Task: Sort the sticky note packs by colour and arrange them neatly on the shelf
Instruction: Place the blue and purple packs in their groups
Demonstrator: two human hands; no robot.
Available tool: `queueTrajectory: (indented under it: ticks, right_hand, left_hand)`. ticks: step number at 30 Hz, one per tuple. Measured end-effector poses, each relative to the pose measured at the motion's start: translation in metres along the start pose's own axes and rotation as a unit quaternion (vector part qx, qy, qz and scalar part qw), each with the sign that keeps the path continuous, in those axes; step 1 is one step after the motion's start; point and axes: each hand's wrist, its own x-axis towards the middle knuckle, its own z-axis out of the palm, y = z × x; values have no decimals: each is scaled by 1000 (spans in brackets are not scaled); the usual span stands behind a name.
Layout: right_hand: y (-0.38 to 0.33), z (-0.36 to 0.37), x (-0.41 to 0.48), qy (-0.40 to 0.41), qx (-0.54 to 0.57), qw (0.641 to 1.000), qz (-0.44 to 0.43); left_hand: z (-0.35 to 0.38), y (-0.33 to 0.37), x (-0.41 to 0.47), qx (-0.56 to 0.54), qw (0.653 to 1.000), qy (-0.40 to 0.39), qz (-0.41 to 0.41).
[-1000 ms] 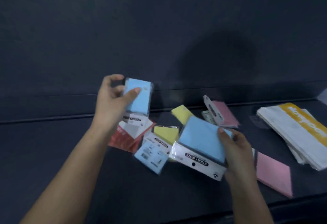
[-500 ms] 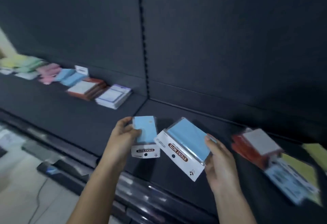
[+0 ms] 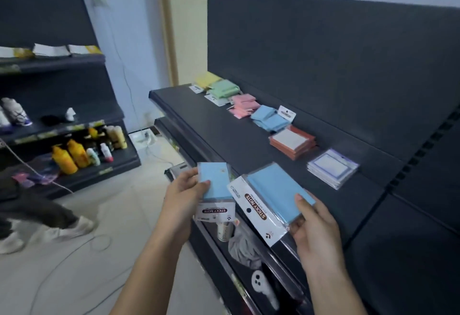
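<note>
My left hand (image 3: 183,197) grips a small blue sticky note pack (image 3: 216,185) at the front edge of the dark shelf (image 3: 239,145). My right hand (image 3: 315,225) holds a larger blue sticky note pack (image 3: 273,190) by its right end, thumb on top. Along the back of the shelf lie sorted piles: yellow packs (image 3: 207,79), green packs (image 3: 224,89), pink packs (image 3: 244,105), blue packs (image 3: 270,118), red-backed packs (image 3: 292,141) and purple-edged packs (image 3: 332,167).
A lower shelf below holds a cup (image 3: 224,231), grey cloth (image 3: 245,245) and a white object (image 3: 261,287). Another shelf unit at the left carries bottles (image 3: 74,153). A person's legs and shoes (image 3: 62,225) are on the floor at left, near cables.
My view has swung left from the unsorted heap to the sorted row. Both hands carried their blue packs along, and the sorted piles are now nearer.
</note>
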Motion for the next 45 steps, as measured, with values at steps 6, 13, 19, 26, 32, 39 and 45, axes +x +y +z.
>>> queueTrajectory:
  ticks: [6,13,19,26,32,39,45]
  right_hand:
    - [34,71,38,-39,-23,998,37]
    - [50,134,124,-49,-21,996,71]
    - [44,182,204,-51,-9,995,83]
    - [43,206,259,-3,-2,999,50]
    - [24,199,293,86,25,996,-3]
    - [0,169,326,229,-71,968,-78]
    - [-8,159,360,281,-156,941,-109]
  left_hand:
    - [-47,9,44,-15,998,62,2]
    - [-55,26,147,-11,994,104,7]
    - [-29,58,231,-1,997,82,5]
    - [-3,69,292,2,999,51,-2]
    - [29,71,345,30,999,-3,-18]
    - [96,80,396,22,981,-180,-65]
    - [165,58,408,104,940,-322,-37]
